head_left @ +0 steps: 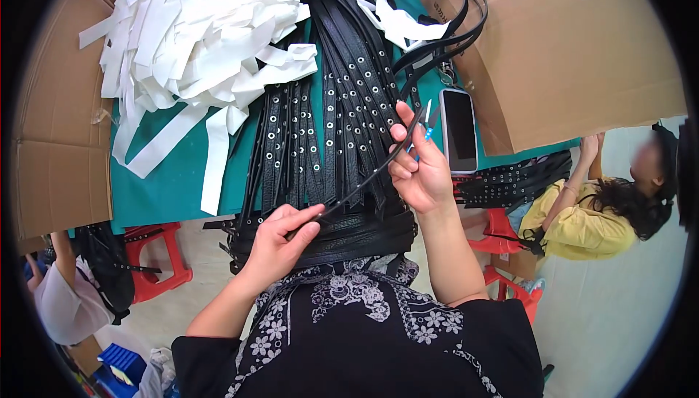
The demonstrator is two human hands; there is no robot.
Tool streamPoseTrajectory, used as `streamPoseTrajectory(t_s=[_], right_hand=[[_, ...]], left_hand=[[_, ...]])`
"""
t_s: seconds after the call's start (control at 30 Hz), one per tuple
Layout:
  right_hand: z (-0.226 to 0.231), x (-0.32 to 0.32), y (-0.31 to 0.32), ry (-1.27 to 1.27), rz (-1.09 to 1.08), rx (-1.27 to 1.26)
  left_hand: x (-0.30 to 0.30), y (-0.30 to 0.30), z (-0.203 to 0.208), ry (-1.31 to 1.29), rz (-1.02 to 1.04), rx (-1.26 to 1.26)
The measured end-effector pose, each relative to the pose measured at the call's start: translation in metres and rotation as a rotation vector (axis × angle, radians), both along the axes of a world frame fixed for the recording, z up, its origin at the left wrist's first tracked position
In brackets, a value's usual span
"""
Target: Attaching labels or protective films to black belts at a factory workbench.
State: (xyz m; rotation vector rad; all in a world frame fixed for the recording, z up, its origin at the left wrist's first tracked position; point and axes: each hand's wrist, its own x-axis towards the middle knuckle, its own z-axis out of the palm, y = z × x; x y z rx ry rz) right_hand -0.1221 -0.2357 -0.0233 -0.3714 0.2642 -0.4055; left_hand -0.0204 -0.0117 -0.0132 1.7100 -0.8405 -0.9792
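A narrow black belt (362,184), seen nearly edge-on with small metal eyelets, stretches between my two hands. My left hand (280,241) pinches its lower end between thumb and fingers. Higher up, my right hand (426,176) has thumb and fingers closed on the same belt, which runs on into a loop (477,23) at the back. Small snips with blue handles (429,134) show by the right thumb; I cannot tell whether that hand holds them. Beneath lies a thick row of black eyelet belts (349,107). More black belts (349,236) hang at the table's front edge.
White fabric strips (196,34) are heaped at the back left of the green table (175,194). A phone (459,132) lies right of my right hand. Cardboard boxes (582,56) (58,121) flank the table. Co-workers (593,216) (69,300) and red stools (164,259) are at both sides.
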Motion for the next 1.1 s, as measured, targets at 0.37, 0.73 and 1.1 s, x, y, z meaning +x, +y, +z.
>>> streamPoseTrajectory(t_s=[0.37,0.73,1.1], right_hand=[[0.0,0.001,0.006,-0.027,-0.024,-0.034],[0.012,-0.036,-0.014,0.755,-0.434,-0.878],[0.099,-0.167,-0.03,1.348,-0.732,-1.734]], left_hand=[[-0.004,0.004,-0.001,-0.211,0.214,-0.064],[0.009,0.019,-0.011,0.402,-0.153,0.26],[-0.074,-0.039,-0.073,-0.06,-0.708,-0.243]])
